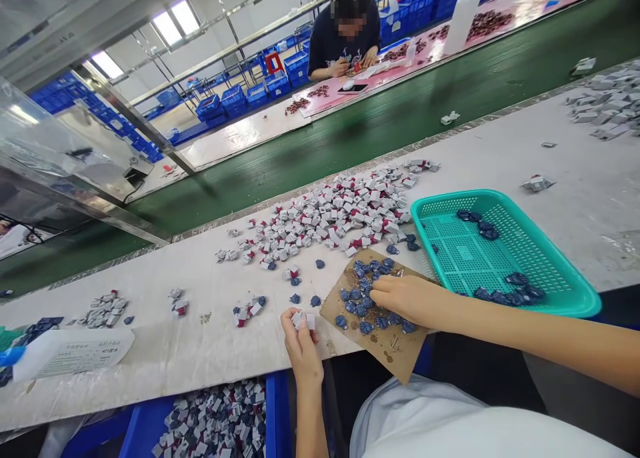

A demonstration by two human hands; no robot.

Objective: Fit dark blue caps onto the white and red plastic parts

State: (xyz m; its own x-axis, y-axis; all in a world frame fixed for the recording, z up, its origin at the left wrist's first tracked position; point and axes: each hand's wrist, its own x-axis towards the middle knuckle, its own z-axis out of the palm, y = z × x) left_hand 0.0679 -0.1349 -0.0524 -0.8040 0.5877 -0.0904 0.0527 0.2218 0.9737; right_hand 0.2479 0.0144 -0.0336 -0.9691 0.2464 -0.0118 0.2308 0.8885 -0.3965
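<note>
Near the table's front edge, my left hand is closed around a small light-grey plastic part. My right hand reaches over a brown cardboard sheet where several small dark blue plastic pieces lie. Its fingers are pressed together among those pieces, and whatever is between the fingertips is hidden. Behind both hands spreads a large heap of light-grey and dark-red parts. A few loose blue pieces lie between my left hand and the heap.
A green basket with some blue pieces stands right of the cardboard. Below the table edge is a blue bin full of parts. A white bottle lies at left. Beyond the green conveyor belt, a co-worker handles small parts.
</note>
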